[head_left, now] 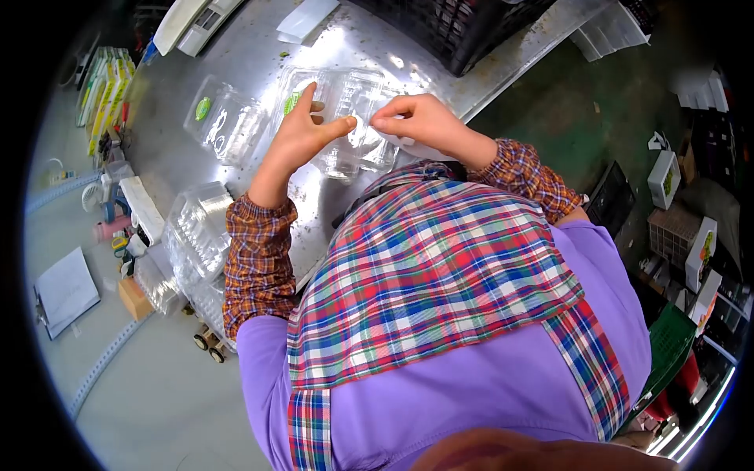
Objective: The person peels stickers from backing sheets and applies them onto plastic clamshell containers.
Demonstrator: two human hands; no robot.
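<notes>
A clear plastic clamshell box point(345, 98) lies opened out on the metal table in front of me, with a green sticker point(291, 103) on its left part. Over that box is my left hand point(308, 129), thumb and forefinger spread apart. My right hand point(424, 124) is at the box's right side, thumb and fingertips pinched together; whatever is between them is too small to make out. Under the right hand, partly hidden, lies something white and sheet-like point(420, 149). Left of my left hand rests a second clear box point(236, 125) bearing a green sticker point(203, 108).
A black plastic crate point(455, 35) stands at the table's far right. A white device point(192, 27) and white paper point(306, 20) are at the far edge. Stacked clear boxes point(200, 228) sit by my left arm. A clipboard point(69, 292) is further left.
</notes>
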